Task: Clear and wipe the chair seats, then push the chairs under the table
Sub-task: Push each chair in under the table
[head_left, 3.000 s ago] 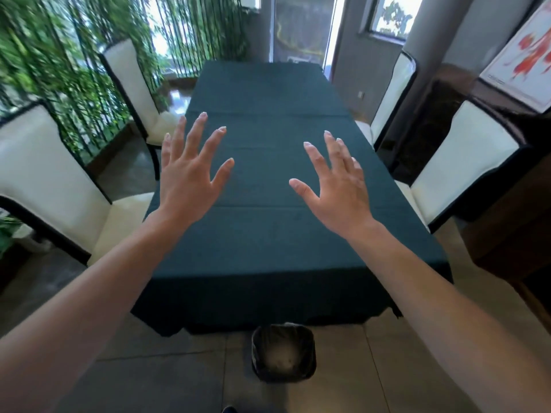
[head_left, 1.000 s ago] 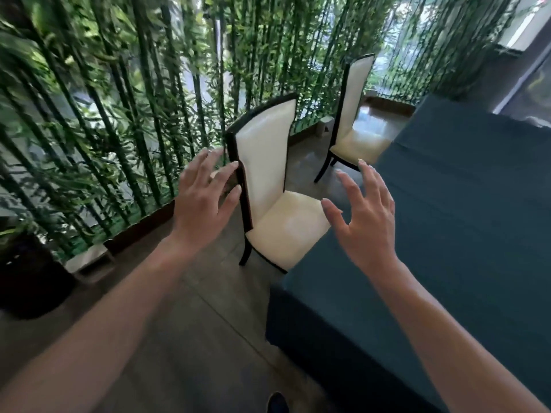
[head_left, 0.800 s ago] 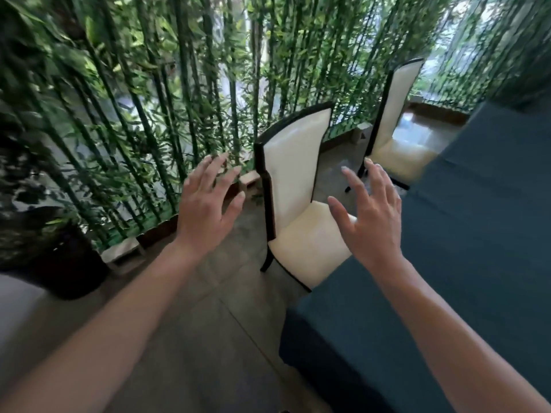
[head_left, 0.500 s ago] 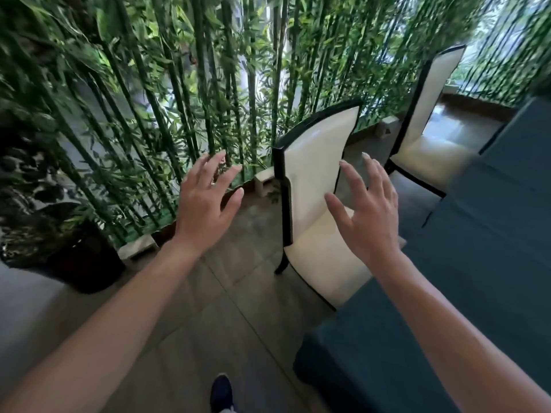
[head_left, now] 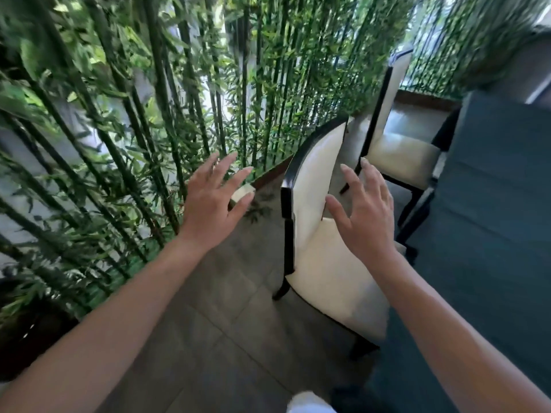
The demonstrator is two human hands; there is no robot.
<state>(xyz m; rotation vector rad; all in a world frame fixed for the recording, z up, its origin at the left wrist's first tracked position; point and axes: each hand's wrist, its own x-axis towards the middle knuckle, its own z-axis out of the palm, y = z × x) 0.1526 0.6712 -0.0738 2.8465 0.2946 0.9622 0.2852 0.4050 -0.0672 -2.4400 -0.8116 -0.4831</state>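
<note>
Cream upholstery covers the near chair (head_left: pixel 325 263), which has a dark frame and stands on the grey tiled floor (head_left: pixel 214 338) just beside the counter (head_left: pixel 492 234) draped in a dark teal cloth. Both bare hands are raised in front of the head camera, fingers spread wide and holding nothing. The left hand (head_left: pixel 213 204) hovers over the floor, to the left of the chair's backrest and apart from it. The right hand (head_left: pixel 368 219) hovers above the chair's seat, just right of the backrest; whether it touches the chair cannot be told. Beyond the right hand's fingertips stands a second chair (head_left: pixel 399 150) of the same kind, its seat facing the counter's edge. Past the left hand runs a screen of green bamboo stalks (head_left: pixel 134 120), and below that arm sits a dark planter (head_left: pixel 26 338) at the bamboo's foot. The seat under the right hand looks bare.
</note>
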